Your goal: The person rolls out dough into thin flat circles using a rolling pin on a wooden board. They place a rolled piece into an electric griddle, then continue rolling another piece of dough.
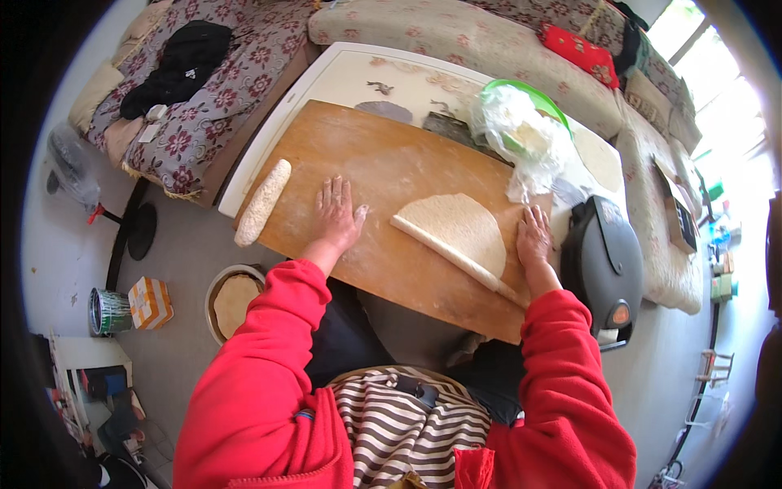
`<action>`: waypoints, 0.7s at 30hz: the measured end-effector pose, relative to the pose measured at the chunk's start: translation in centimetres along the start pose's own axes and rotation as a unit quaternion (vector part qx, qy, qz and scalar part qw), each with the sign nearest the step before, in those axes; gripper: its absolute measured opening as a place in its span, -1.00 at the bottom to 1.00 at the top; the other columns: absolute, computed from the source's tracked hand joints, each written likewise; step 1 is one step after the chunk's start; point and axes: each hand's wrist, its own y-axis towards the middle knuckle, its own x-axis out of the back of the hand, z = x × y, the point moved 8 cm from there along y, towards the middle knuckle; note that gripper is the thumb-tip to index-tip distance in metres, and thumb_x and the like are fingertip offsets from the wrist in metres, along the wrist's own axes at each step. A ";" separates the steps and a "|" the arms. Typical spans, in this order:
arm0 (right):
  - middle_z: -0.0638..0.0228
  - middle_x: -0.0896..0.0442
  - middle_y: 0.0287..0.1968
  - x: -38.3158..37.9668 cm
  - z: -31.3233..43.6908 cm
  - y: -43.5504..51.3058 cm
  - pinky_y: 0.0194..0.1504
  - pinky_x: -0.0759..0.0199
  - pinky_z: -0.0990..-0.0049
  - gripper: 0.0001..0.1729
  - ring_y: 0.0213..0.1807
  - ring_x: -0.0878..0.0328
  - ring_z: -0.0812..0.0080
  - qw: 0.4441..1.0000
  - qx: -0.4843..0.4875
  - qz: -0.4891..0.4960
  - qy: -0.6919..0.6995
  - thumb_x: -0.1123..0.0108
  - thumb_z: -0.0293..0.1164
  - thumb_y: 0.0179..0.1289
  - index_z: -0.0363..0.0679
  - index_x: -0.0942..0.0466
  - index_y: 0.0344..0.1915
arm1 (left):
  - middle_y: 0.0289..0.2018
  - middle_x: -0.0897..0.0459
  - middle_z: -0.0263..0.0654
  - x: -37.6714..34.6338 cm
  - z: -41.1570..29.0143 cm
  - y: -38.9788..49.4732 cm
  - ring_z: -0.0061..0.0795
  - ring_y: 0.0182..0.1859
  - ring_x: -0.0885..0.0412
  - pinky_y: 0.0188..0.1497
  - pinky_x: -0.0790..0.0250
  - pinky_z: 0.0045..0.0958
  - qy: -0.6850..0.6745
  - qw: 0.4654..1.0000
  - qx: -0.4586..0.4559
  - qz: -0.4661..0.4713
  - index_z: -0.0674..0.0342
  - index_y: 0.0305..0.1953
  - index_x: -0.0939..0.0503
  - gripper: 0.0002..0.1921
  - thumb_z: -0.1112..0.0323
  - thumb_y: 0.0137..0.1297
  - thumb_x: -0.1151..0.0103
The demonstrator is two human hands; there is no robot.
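Note:
My left hand (337, 214) rests palm down on a floured wooden board (348, 147), with flour on its thumb and fingers. My right hand (534, 237) lies flat near the board's right edge and holds nothing. Between them is a thin flat sheet of dough (461, 223), rounded on its far side. A slim rolling pin (510, 294) runs slantwise along its straight near edge; I cannot tell how far the dough wraps around it. A thick floury roll of dough (264, 203) sits at the board's left end, apart from my left hand.
Under the board stands a white low table (342, 58). Beyond the board, a plastic bag (513, 122) rests by a green-rimmed container (537, 98). A dark electric griddle (602, 269) stands right of the board. On the floor, a round pan (214, 293) holds flat dough. Sofas (427, 30) surround the table.

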 end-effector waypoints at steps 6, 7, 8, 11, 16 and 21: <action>0.06 -0.49 0.53 2.4 0.0 -4.8 0.61 -0.19 0.13 -0.50 0.57 -0.35 -0.07 0.996 -0.021 0.087 0.029 -0.04 -0.22 0.61 -0.20 -0.60 0.37 | 0.69 -0.02 0.07 0.6 -1.1 -4.0 0.11 0.73 0.09 0.74 0.23 0.09 -0.012 1.000 -0.017 0.019 0.38 0.63 -0.14 -0.18 -0.14 0.62 0.03; 0.05 -0.51 0.51 2.7 0.2 -6.0 0.61 -0.20 0.14 -0.49 0.56 -0.37 -0.05 0.993 -0.051 0.096 0.050 -0.03 -0.19 0.61 -0.22 -0.61 0.36 | 0.69 -0.02 0.07 0.6 -1.4 -4.3 0.12 0.73 0.10 0.74 0.24 0.09 -0.011 1.000 -0.014 0.023 0.38 0.63 -0.13 -0.18 -0.13 0.62 0.03; 0.04 -0.51 0.51 3.1 1.0 -7.1 0.61 -0.20 0.15 -0.48 0.56 -0.38 -0.06 0.993 -0.050 0.098 0.051 -0.02 -0.17 0.62 -0.22 -0.61 0.35 | 0.69 -0.02 0.08 0.6 -1.6 -4.7 0.12 0.73 0.10 0.74 0.24 0.08 -0.009 0.999 -0.012 0.028 0.38 0.63 -0.13 -0.17 -0.13 0.62 0.03; 0.04 -0.52 0.50 3.9 0.9 -9.6 0.61 -0.19 0.16 -0.46 0.56 -0.40 -0.06 0.990 -0.066 0.119 0.046 0.03 -0.13 0.63 -0.21 -0.63 0.34 | 0.70 0.00 0.08 0.2 -2.8 -5.4 0.12 0.73 0.11 0.74 0.25 0.08 -0.008 0.999 -0.023 0.032 0.38 0.64 -0.11 -0.17 -0.13 0.62 0.02; 0.03 -0.58 0.42 6.3 3.2 -12.4 0.52 -0.32 0.10 -0.57 0.46 -0.48 -0.12 0.989 -0.019 0.131 0.061 0.09 -0.22 0.63 -0.21 -0.67 0.11 | 0.70 0.01 0.07 0.4 -3.3 -6.7 0.11 0.73 0.11 0.74 0.24 0.08 -0.002 0.998 -0.041 0.037 0.39 0.63 -0.11 -0.17 -0.11 0.61 0.00; 0.00 -0.55 0.46 7.3 4.1 -15.4 0.53 -0.32 0.10 -0.53 0.52 -0.43 -0.14 0.990 -0.027 0.107 0.085 -0.04 -0.14 0.60 -0.21 -0.65 0.23 | 0.69 -0.03 0.10 -0.4 -3.8 -7.9 0.17 0.72 0.07 0.73 0.20 0.09 0.002 0.998 -0.050 0.025 0.41 0.62 -0.12 -0.16 -0.10 0.59 -0.04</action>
